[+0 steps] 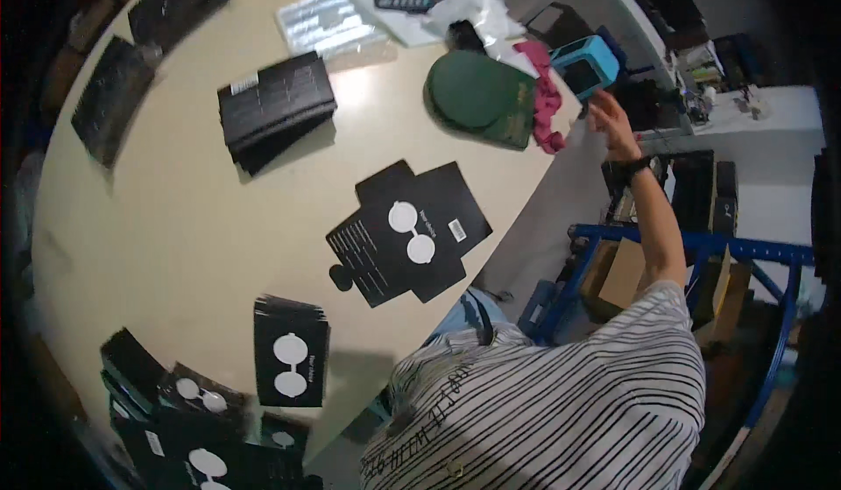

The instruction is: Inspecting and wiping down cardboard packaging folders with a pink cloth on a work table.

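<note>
My right hand (615, 126) is raised past the table's right edge, close to a teal-framed object (585, 67). Its fingers are slightly bent and apart, and I see nothing in them. A dark band is around that wrist. My left hand is out of view. On the table in front of me lies a flat, unfolded black carton (377, 214) with white circle shapes and a small white label. A dark green rounded case (473, 91) lies beyond it, beside a crumpled dark pink cloth strip (548, 105).
A stack of black cartons (279, 105) sits farther back on the pale table (201, 227). Another stack (292, 350) stands near the front edge, with more cartons (184, 429) at lower left. A dark remote (412, 0) lies at the back. Blue shelving (736, 246) is at right.
</note>
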The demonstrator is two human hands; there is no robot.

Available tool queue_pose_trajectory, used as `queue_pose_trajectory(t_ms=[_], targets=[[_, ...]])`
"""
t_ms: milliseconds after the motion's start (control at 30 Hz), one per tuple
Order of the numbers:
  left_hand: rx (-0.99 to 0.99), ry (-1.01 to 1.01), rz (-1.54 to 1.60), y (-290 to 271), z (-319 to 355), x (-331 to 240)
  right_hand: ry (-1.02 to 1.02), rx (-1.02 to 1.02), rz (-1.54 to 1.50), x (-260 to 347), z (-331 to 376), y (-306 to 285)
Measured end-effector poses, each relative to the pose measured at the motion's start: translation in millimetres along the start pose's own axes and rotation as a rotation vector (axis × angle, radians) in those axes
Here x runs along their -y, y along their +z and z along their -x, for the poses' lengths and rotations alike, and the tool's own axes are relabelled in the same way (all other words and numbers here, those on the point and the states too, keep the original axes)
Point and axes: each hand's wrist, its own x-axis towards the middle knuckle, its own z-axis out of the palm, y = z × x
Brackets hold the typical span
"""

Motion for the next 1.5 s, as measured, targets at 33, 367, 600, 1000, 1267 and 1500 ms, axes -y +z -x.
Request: queue_pose_trajectory(t_ms=[33,367,600,1000,1267,1500], targets=[[0.027,0.053,-0.059,1,1,-3,-0.04,0.067,-0.002,9,-19,19],[-0.034,-0.06,0.119,145,81,0,-0.23,0.187,0.16,-42,-103,60],[-0.075,-0.085,0.301,194,134,-23,-0.347,-0.107,0.058,-61,-102,48],[0.595,-0.216,0.776,319,28,-166,-0.714,-0.502,-0.727,-34,84,84],[1.086,-0.212,0.481,348,9,-213,-1.216,0.192,-0.562,111,160,249],[1.031,-0.341,0.601,357,30,-198,-1.679,0.689,0.157,109,222,398]])
